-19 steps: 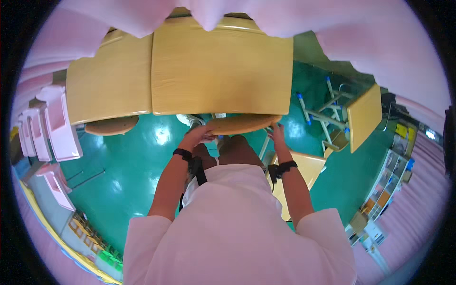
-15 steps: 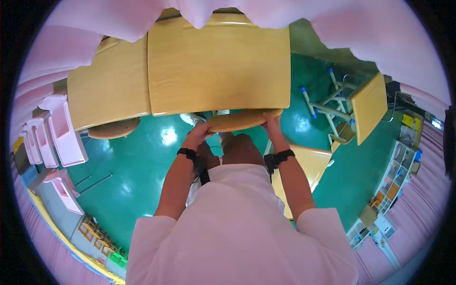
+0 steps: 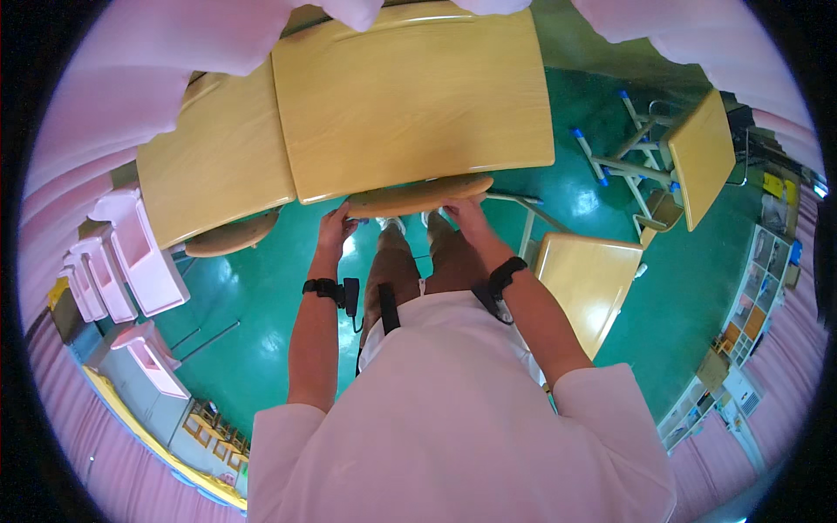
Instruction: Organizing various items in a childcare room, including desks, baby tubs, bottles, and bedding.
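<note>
A curved wooden chair backrest point(image 3: 423, 197) lies along the front edge of a wooden desk point(image 3: 414, 96), directly before me. My left hand point(image 3: 336, 226) is closed at the backrest's left end. Along its right part, my right hand point(image 3: 467, 214) has its fingers curled at the near edge, a little short of the right end. Black straps circle both wrists. The chair's seat is hidden beneath the desk.
Adjoining on the left is another desk point(image 3: 218, 157) with a chair backrest point(image 3: 232, 235) tucked close. Pink plastic chairs point(image 3: 144, 253) stand at far left. A nearby desk point(image 3: 588, 283) and a tilted desk point(image 3: 702, 161) are on the right, before shelves point(image 3: 741, 301).
The view has shifted and turned slightly. My right hand now sits further in from the backrest's right end, and my left hand is further out at its left end.
</note>
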